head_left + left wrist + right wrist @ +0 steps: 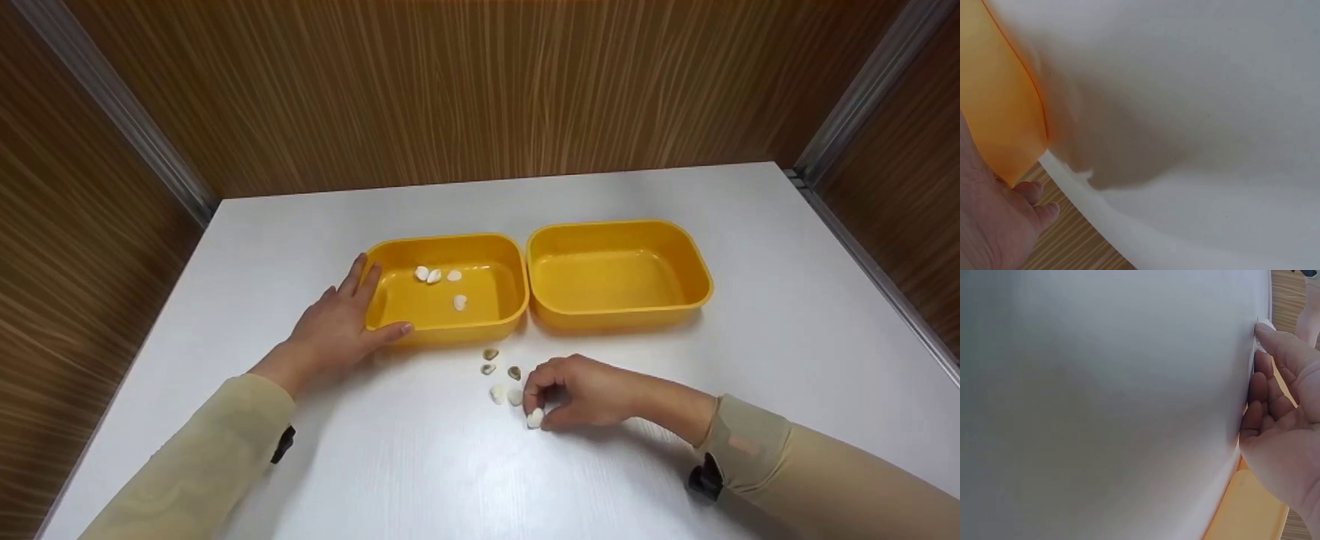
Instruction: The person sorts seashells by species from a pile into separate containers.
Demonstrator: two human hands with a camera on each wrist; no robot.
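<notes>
In the head view my left hand (334,326) rests at the left end of the left yellow bin (431,336), fingers spread along its rim and thumb on the front edge. Several small white shells (460,302) lie inside that bin. Thumb and index finger of my right hand (589,394) pinch a white shell (535,418) low over the white table. Just left of those fingertips lie two pale shells (497,394) and, behind them, a few brownish shells (490,353). The right wrist view shows the pinched shell (1268,324) mostly hidden by the thumb.
A second yellow bin (619,309), with no shells in it, stands right beside the first, their ends close together. Wood-grain panels (495,97) enclose the white table (405,480) at the back and sides. Metal strips (862,82) run along the panel corners.
</notes>
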